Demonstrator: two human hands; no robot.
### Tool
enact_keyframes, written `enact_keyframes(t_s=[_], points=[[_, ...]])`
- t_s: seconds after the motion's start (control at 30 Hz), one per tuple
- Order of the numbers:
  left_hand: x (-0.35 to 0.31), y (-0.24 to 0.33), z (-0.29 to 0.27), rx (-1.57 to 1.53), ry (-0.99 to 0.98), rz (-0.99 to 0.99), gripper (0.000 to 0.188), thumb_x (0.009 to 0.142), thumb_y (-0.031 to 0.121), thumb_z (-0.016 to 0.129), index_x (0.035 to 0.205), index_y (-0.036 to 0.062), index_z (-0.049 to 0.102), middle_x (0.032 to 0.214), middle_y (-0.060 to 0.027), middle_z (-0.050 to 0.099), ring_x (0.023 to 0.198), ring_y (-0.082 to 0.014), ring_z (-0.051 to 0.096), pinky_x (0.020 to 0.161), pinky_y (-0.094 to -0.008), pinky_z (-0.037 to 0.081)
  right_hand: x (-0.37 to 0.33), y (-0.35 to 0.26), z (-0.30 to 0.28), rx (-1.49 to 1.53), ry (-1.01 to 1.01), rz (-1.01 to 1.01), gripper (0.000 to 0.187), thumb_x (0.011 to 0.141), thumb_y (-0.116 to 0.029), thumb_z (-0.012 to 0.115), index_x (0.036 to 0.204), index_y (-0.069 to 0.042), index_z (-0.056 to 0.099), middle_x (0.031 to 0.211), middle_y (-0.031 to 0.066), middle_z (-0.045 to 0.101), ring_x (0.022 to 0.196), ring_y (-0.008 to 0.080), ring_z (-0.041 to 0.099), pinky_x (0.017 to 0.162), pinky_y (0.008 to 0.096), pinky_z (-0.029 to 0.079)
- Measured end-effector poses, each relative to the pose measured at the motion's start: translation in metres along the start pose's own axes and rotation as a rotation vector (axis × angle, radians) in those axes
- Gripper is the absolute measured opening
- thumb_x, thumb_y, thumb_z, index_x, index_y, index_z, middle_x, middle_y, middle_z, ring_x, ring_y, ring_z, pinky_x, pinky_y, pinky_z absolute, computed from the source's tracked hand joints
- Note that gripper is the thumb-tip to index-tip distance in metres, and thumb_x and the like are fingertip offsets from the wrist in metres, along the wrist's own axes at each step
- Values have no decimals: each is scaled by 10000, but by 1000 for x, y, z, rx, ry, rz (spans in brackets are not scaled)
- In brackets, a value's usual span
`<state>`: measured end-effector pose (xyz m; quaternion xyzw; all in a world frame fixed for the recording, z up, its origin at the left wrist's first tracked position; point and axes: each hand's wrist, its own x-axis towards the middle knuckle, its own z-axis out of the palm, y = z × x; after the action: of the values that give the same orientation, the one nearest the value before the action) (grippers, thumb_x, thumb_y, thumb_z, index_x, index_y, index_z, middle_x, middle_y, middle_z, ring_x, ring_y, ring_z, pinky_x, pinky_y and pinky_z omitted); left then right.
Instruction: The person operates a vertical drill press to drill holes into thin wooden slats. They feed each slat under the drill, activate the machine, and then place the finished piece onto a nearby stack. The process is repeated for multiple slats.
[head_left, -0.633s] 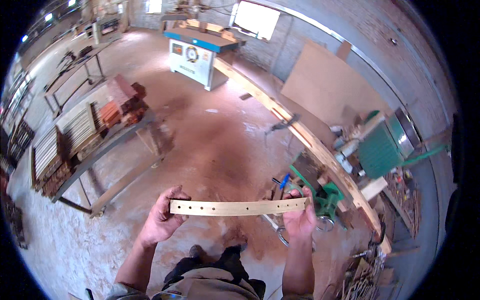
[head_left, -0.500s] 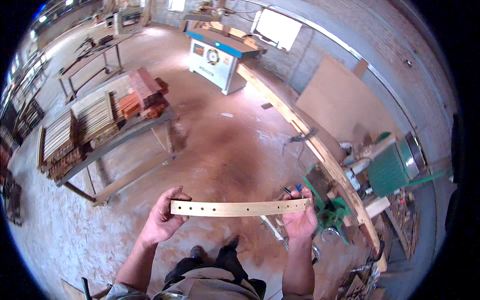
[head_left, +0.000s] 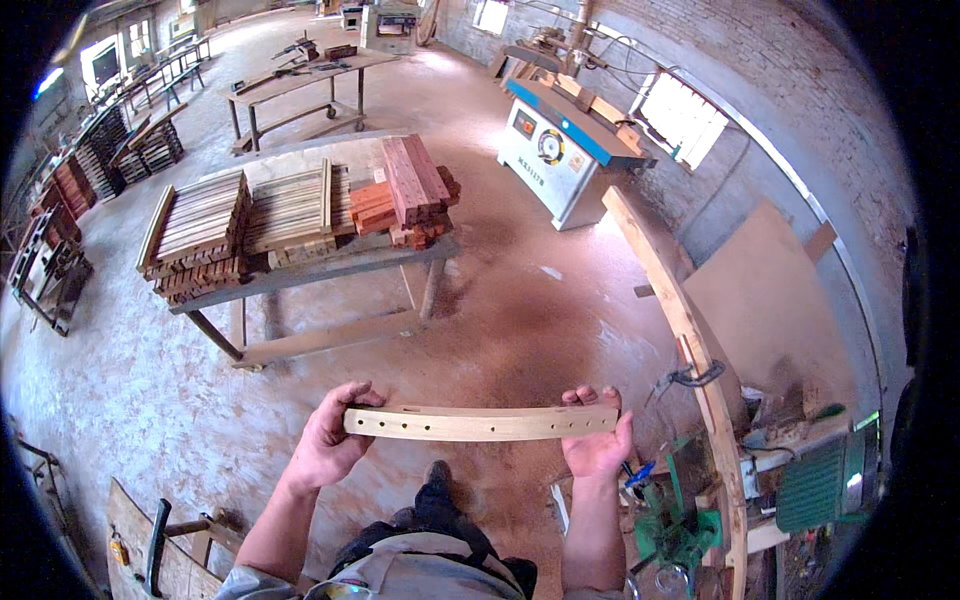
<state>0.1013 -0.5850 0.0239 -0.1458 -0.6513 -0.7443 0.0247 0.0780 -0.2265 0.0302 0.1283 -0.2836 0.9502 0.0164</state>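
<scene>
A pale, slightly curved wooden slat point(head_left: 480, 424) with a row of small drilled holes lies level across in front of my body. My left hand point(head_left: 332, 432) grips its left end, the thumb and fingers wrapped around it. At the other end my right hand point(head_left: 597, 445) holds it from below, fingertips showing over the far edge. Part of the slat's upper edge shows, with a slot near the left end.
Ahead on the left, a workbench point(head_left: 300, 277) carries stacked slats point(head_left: 200, 215) and reddish timber blocks point(head_left: 412, 180). A blue-topped machine point(head_left: 560, 150) stands farther off. On the right are a long wooden beam point(head_left: 688, 330), a clamp point(head_left: 690, 376) and a green machine point(head_left: 680, 525).
My view has swung left, so the workbench and machines sit farther right in it. The slat has tilted a little, showing more of its upper edge; both hands keep their grip.
</scene>
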Motion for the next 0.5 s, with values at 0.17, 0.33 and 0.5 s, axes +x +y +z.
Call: enact_keyframes(t_s=[0.17,0.33,0.5], points=[[38,-13,1,63,38,20,654,750,-181,534,1337,76,400,1178,-75,531,1103,-191,521,958,-324,416,49,7,-39,-9,4,35,385,890,-411,593,1182,-164,556,1187,128,560,1132,336,495,982,483,401],[67,-19,9,30,152,-56,651,743,-174,541,1331,72,409,1178,-84,534,1095,-202,532,916,-327,456,95,13,-57,7,9,91,408,897,-409,579,1215,-156,539,1168,122,565,1115,323,511,973,455,409],[88,-21,0,-267,327,-234,670,741,-174,564,1337,83,398,1193,-102,550,1062,-175,561,829,-310,514,136,33,-60,10,35,150,446,911,-396,547,1284,-160,483,1223,139,546,1102,315,535,975,455,407]])
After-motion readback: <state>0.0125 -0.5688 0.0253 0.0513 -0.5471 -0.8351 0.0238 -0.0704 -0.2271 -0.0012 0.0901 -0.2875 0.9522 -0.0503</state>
